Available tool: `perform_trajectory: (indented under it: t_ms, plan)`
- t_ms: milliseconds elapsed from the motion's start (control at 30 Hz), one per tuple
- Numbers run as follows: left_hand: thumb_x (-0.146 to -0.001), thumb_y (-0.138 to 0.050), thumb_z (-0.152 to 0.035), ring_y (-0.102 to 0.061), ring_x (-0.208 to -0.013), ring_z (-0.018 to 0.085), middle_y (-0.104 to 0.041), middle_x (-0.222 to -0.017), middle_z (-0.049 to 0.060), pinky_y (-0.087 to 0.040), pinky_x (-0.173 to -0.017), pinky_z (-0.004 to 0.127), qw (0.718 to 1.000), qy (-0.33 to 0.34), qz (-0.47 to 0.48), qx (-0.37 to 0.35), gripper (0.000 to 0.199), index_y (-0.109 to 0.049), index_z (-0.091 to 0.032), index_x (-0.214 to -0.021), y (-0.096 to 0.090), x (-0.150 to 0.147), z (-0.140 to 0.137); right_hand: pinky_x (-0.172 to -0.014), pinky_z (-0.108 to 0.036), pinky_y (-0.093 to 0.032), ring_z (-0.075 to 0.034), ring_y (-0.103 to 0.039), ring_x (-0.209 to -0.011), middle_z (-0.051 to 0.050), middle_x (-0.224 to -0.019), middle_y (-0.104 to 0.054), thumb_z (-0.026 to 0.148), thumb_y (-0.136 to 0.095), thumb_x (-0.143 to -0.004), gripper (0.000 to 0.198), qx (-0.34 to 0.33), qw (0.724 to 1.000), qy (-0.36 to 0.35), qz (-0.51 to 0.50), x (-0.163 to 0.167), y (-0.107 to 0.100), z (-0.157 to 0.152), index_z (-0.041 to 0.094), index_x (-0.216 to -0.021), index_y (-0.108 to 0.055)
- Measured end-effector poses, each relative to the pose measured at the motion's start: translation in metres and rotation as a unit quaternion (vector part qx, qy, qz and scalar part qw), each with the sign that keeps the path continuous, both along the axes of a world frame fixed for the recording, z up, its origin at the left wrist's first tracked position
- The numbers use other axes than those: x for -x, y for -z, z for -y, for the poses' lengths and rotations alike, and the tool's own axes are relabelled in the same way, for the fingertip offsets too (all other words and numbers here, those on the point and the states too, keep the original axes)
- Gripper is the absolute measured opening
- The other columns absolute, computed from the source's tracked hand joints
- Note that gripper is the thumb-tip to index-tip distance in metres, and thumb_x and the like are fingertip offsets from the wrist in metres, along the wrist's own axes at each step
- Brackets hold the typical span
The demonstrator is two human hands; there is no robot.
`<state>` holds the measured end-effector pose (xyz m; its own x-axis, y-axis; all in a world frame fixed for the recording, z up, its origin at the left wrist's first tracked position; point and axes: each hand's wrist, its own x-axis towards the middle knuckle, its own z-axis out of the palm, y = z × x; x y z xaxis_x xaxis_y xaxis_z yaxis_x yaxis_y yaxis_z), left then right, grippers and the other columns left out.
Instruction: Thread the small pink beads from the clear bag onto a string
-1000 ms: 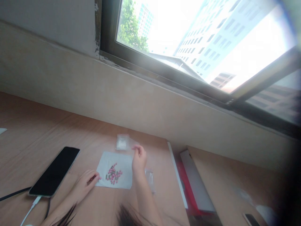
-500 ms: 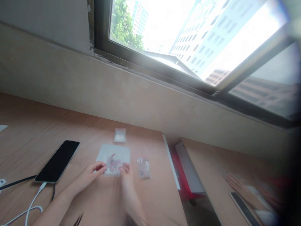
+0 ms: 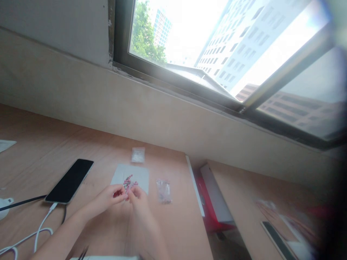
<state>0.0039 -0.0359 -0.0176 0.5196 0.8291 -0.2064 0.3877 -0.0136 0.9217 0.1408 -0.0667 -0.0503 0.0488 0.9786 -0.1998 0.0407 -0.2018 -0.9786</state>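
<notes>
My left hand (image 3: 118, 193) and my right hand (image 3: 137, 198) meet fingertip to fingertip at the near edge of a white sheet (image 3: 115, 176). Both are closed in a pinch, and whatever sits between the fingertips is too small to make out. Just beyond them, small pink, red and dark beads (image 3: 127, 181) lie in a loose pile on the sheet, partly covered by my fingers. To the right of my right hand is a clear plastic bag (image 3: 164, 191) with small contents. Behind the sheet lies a smaller clear bag (image 3: 138, 155) with whitish contents.
A black phone (image 3: 69, 181) with a white cable (image 3: 40, 227) lies at left. A gap with a red item (image 3: 208, 213) separates this table from another at right, where a co-worker's blurred hands (image 3: 279, 222) and a second phone (image 3: 279, 240) show. A wall and window stand behind.
My right hand has moved left across the beads to meet my left hand, and the fingers of both now touch. The view has shifted slightly.
</notes>
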Motion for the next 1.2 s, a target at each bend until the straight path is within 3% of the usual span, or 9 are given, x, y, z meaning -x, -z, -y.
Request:
perform_trajectory:
  t_ms: [233,400,600,767,867,967,1100,1200]
  plan:
    - [-0.071,-0.047,-0.041,-0.049,-0.060,0.014,-0.058,-0.065,0.001,-0.037,-0.054,0.021,1.000,0.005,0.016,0.012,0.029,-0.061,-0.016,-0.072,-0.022,0.002,0.001,-0.054,-0.019,-0.031,-0.010,-0.043,-0.060,0.000,-0.061,-0.045,0.039,-0.052,-0.070,0.029,0.020,0.997,-0.059,-0.048,-0.007,-0.022,0.002,0.014,-0.060,-0.045]
    - [-0.073,-0.045,-0.041,-0.049,-0.060,0.014,-0.058,-0.065,0.001,-0.037,-0.054,0.021,1.000,0.007,0.021,0.021,0.030,-0.061,-0.016,-0.072,-0.028,-0.002,-0.001,-0.053,-0.020,-0.032,-0.010,-0.044,-0.056,-0.001,-0.060,-0.049,0.036,-0.052,-0.070,0.024,0.007,0.996,-0.065,-0.062,-0.007,-0.023,-0.002,0.013,-0.061,-0.049]
    - [-0.073,-0.046,-0.040,-0.048,-0.061,0.013,-0.055,-0.065,0.000,-0.037,-0.056,0.021,0.999,0.028,0.030,0.024,0.028,-0.058,-0.015,-0.069,-0.019,0.001,-0.008,-0.051,-0.020,-0.029,-0.009,-0.041,-0.051,0.000,-0.052,-0.048,0.023,-0.049,-0.063,0.014,0.039,0.993,-0.068,-0.089,-0.010,-0.024,-0.008,0.012,-0.055,-0.049]
    - [-0.075,-0.041,-0.036,-0.045,-0.060,0.011,-0.048,-0.063,-0.001,-0.036,-0.055,0.021,0.999,-0.038,-0.003,0.005,0.026,-0.050,-0.014,-0.067,-0.003,0.010,-0.020,-0.051,-0.020,-0.029,-0.009,-0.040,-0.052,0.001,-0.049,-0.043,0.017,-0.040,-0.061,0.016,0.040,0.999,0.000,-0.005,-0.011,-0.023,-0.011,0.013,-0.046,-0.043]
    - [-0.072,-0.044,-0.031,-0.044,-0.060,0.011,-0.046,-0.065,-0.002,-0.036,-0.055,0.020,0.999,-0.047,-0.018,-0.003,0.017,-0.046,-0.014,-0.070,-0.003,0.009,-0.024,-0.051,-0.019,-0.028,-0.009,-0.040,-0.052,0.001,-0.050,-0.044,0.017,-0.040,-0.062,0.016,0.041,0.999,-0.011,0.012,-0.005,-0.023,-0.012,0.013,-0.048,-0.045]
    - [-0.071,-0.044,-0.024,-0.047,-0.072,0.013,-0.048,-0.077,0.001,-0.039,-0.062,0.022,0.999,-0.026,-0.015,-0.018,0.013,-0.045,-0.016,-0.080,-0.007,0.007,-0.027,-0.049,-0.019,-0.028,-0.009,-0.041,-0.052,0.002,-0.050,-0.045,0.017,-0.041,-0.062,0.013,0.056,0.998,-0.041,0.009,0.002,-0.026,-0.013,0.013,-0.050,-0.046]
    - [-0.072,-0.039,-0.017,-0.044,-0.097,0.017,-0.048,-0.097,0.004,-0.035,-0.085,0.029,0.997,-0.006,0.017,-0.073,0.021,-0.045,-0.017,-0.092,-0.009,0.012,-0.033,-0.049,-0.019,-0.027,-0.008,-0.038,-0.050,0.002,-0.046,-0.041,0.016,-0.041,-0.060,0.015,0.071,0.997,0.003,0.023,0.000,-0.025,-0.017,0.013,-0.045,-0.042]
    - [-0.077,-0.040,-0.020,-0.037,-0.110,0.017,-0.045,-0.111,0.003,-0.025,-0.097,0.029,0.993,0.078,0.043,-0.072,0.025,-0.044,-0.020,-0.102,-0.009,0.015,-0.033,-0.048,-0.019,-0.027,-0.008,-0.037,-0.048,0.002,-0.045,-0.039,0.018,-0.042,-0.062,0.016,0.088,0.994,0.036,-0.049,-0.004,-0.022,-0.020,0.013,-0.046,-0.041]
